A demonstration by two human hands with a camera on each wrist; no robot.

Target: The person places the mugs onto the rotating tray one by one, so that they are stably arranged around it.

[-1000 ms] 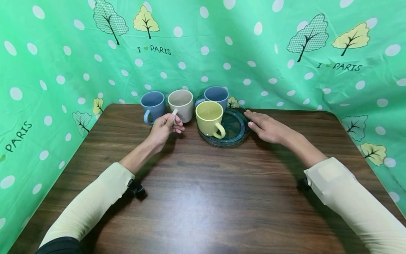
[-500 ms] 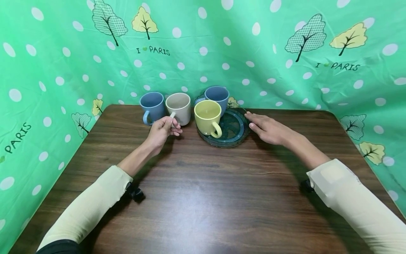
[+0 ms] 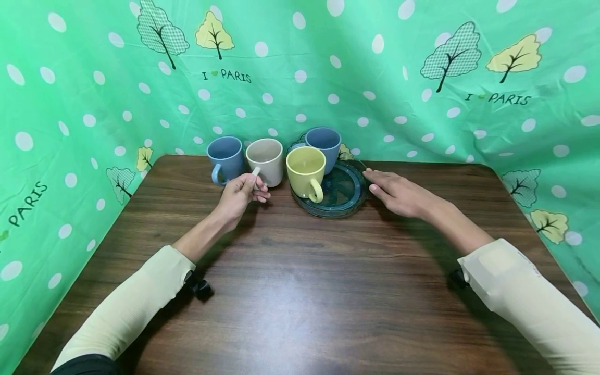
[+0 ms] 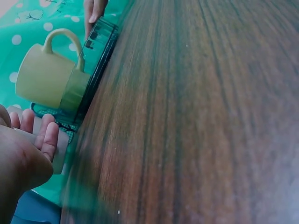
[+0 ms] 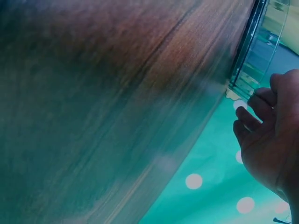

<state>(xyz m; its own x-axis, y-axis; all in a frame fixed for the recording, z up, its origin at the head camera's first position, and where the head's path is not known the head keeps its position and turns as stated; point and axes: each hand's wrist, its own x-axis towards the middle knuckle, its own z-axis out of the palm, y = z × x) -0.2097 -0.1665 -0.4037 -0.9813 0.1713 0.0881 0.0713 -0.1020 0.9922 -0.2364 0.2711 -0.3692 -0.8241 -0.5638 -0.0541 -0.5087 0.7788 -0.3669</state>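
My left hand (image 3: 238, 197) pinches the handle of a light grey mug (image 3: 266, 161), which stands upright at the back of the table. In the left wrist view, the fingers (image 4: 49, 140) cover part of that mug. To its right is a round, clear dark-glass dish (image 3: 335, 211) with a raised rim. A yellow mug (image 3: 303, 172) stands upright in its left part, and behind that a blue mug (image 3: 324, 145) is partly hidden. With straight fingers, my right hand (image 3: 396, 191) touches the dish's right rim, also visible in the right wrist view, where the hand (image 5: 271, 126) is at the glass.
Another blue mug (image 3: 225, 156) stands left of the grey one, close beside it. A green dotted curtain (image 3: 300, 78) hangs right behind the dark wooden table (image 3: 300, 291) and along its sides.
The dish has turned a little: the yellow mug's handle has swung left and the blue mug behind it has shifted right. The grey mug has come slightly nearer with my left hand.
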